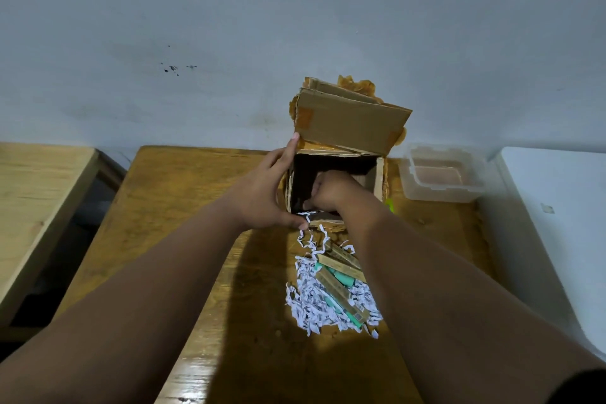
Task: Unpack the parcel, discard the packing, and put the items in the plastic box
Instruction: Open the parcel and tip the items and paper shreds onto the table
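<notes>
An open cardboard parcel (347, 121) stands at the far middle of the wooden table (203, 239), its flaps raised. My left hand (262, 193) clasps the parcel's left wall, thumb at the near corner. My right hand (331, 190) reaches down inside the parcel; its fingers are hidden in the dark interior. In front of the parcel lies a heap of white shredded paper (314, 302) with several slim gold and teal boxes (341, 275) on it. A clear plastic box (442, 177) sits to the right of the parcel with nothing visible in it.
A white surface (557, 207) adjoins the table on the right. A lighter wooden table (36, 200) stands to the left across a gap. A small green object (389, 205) peeks out by the parcel's right side. The wall is directly behind.
</notes>
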